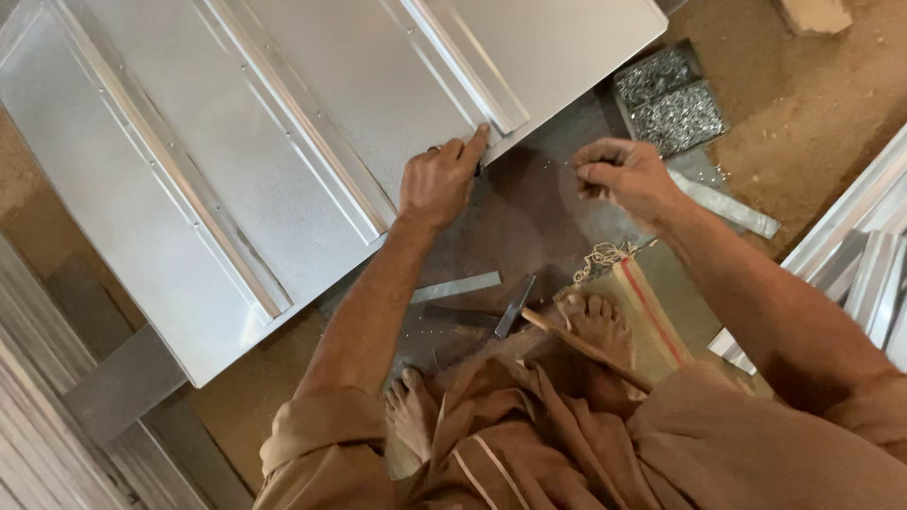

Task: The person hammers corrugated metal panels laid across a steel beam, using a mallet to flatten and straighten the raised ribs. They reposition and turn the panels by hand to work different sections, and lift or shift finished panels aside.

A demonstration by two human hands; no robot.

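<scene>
A large ribbed sheet-metal panel (283, 123) lies tilted across the floor. My left hand (439, 179) rests on its near edge, index finger pointing at a raised rib close to the corner. My right hand (624, 178) hovers to the right of the panel over a dark metal plate (529, 217), fingertips pinched together as if on something very small; what it holds cannot be made out. A hammer (529, 316) with a wooden handle lies by my bare feet (595, 326).
Two trays of small metal fasteners (669, 99) sit beyond my right hand. Loose metal strips (453, 288) lie on the floor, another strip (727, 208) is to the right. Stacked metal profiles (850, 255) fill the right edge. A woven sack (652, 302) is underfoot.
</scene>
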